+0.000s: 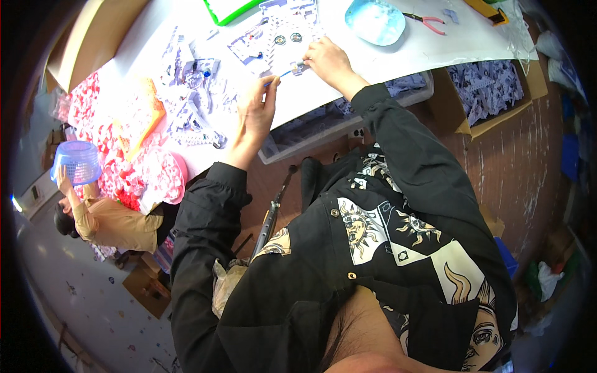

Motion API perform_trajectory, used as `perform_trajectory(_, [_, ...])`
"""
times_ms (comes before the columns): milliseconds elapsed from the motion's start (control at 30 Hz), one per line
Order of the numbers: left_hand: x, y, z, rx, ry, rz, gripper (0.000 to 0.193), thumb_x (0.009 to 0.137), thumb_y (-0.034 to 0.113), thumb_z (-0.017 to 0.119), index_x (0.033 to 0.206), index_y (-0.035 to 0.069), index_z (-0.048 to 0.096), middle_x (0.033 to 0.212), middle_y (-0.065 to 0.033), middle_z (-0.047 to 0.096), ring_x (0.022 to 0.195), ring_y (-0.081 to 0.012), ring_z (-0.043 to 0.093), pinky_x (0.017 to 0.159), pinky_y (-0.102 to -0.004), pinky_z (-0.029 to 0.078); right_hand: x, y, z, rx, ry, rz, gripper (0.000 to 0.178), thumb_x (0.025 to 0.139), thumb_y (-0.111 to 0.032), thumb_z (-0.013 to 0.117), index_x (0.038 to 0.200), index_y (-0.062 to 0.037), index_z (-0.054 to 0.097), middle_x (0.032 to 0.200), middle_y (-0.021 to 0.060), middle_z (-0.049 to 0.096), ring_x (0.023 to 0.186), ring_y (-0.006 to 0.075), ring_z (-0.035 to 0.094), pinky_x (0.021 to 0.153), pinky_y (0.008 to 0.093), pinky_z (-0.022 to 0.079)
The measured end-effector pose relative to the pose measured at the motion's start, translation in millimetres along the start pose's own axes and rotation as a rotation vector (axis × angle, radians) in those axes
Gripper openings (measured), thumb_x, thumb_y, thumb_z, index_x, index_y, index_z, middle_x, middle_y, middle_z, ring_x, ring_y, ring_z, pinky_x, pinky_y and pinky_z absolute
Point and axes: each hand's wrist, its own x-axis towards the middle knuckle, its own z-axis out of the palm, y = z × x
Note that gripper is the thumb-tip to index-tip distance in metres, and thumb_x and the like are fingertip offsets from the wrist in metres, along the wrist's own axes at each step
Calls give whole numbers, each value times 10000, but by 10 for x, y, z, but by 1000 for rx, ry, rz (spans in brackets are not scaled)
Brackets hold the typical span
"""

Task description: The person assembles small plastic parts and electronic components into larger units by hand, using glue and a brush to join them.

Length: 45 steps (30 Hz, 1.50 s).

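Small grey part (297,68) sits near the front edge of the white table (429,53), between your two hands. Your right hand (326,61) reaches in from its right, fingers bent and drawn close together, fingertips at the part; whether they pinch it or only steady it, you cannot tell from this view. Your left hand (254,112) is closed to a thumb-and-finger pinch on a thin blue stick (285,74), whose far end points at the part; contact between the two is too small to confirm. Just beyond, two dark round pieces (288,38) lie side by side on pale material. To your left, loose pale scraps (189,115) spread over the table; farther left, pink pieces (118,168) are heaped around an orange sheet (149,118), with a pink bowl (171,177) of more at the edge. Ahead stands a green-rimmed tray (214,18), partly out of view; to its right, a light blue bowl (374,22), then pink-handled pliers (432,23). Below the table edge you have a clear bin (280,152) and, right of it, a carton (535,87) of pale scraps. At far left, a co-worker (118,224) holds a blue basket (76,163).
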Motion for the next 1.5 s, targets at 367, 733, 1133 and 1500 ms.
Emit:
perform_trajectory(367, [60, -12, 24, -63, 16, -46, 123, 918, 49, 591, 1024, -3, 625, 918, -122, 699, 878, -151, 679, 704, -253, 551, 13, 20, 21, 21, -1, 4, 91, 788, -210, 671, 832, -150, 724, 893, -30, 633, 953, 192, 560, 806, 327, 503])
perform_trajectory(733, [47, 74, -5, -61, 50, -15, 117, 898, 37, 613, 1012, 13, 632, 894, -108, 698, 840, -163, 686, 692, -265, 541, 9, 13, 7, 18, 9, -2, 88, 781, -202, 670, 826, -151, 726, 870, -28, 634, 944, 192, 560, 812, 320, 497])
perform_trajectory(1133, [176, 197, -327, -133, 99, -82, 125, 926, 43, 580, 1018, -33, 614, 922, -121, 700, 902, -153, 676, 787, -260, 540, 25, 43, 1, 18, -12, -8, 99, 793, -216, 663, 829, -141, 715, 901, -7, 629, 952, 201, 556, 817, 322, 500])
perform_trajectory(1500, [884, 568, 590, -205, 13, 380, 234, 844, -17, 621, 1071, 33, 649, 995, -137, 683, 947, -240, 663, 817, -321, 518, -839, -165, -313, 160, -51, 31, 182, 824, -139, 600, 995, -82, 628, 918, 65, 583, 916, 274, 542, 784, 363, 485])
